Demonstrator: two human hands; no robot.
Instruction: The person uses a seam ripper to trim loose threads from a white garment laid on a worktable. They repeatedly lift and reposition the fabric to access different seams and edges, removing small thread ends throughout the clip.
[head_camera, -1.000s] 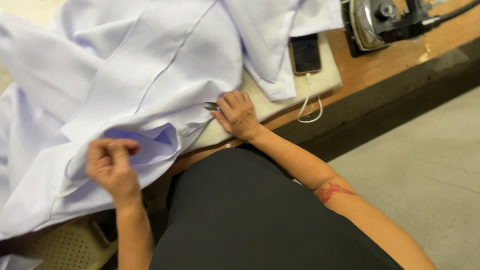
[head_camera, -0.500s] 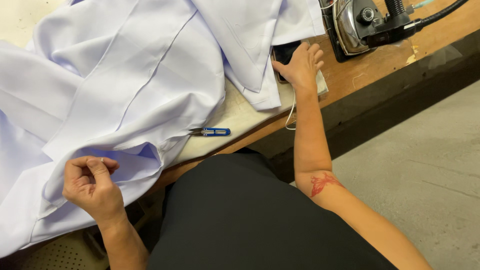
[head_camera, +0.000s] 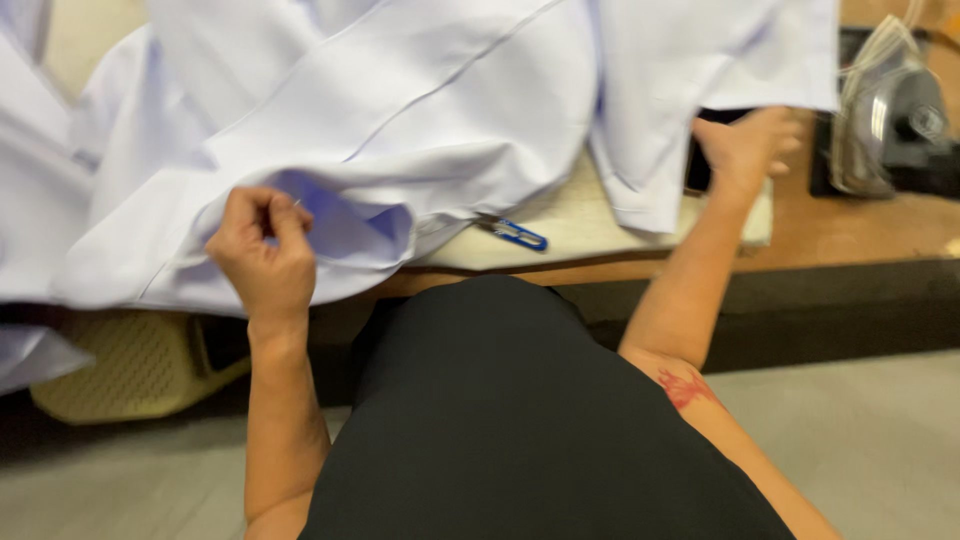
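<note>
The left hand (head_camera: 262, 255) pinches the white garment (head_camera: 400, 120) hem, while the right hand (head_camera: 745, 150), fingers loosely curled and empty, reaches far right toward a dark phone (head_camera: 700, 165)

This looks like a sewing or ironing workshop where clothes get made. A big white garment (head_camera: 400, 110) is spread over a long wooden table (head_camera: 860, 235) with a soft cream pad (head_camera: 580, 215) on it, and small blue thread snips (head_camera: 518, 234) lie at the pad's edge. A heavy iron (head_camera: 890, 125) sits on the table at the right, a cream plastic basket (head_camera: 130, 365) stands under the table, and the floor (head_camera: 880, 440) is plain grey.
</note>
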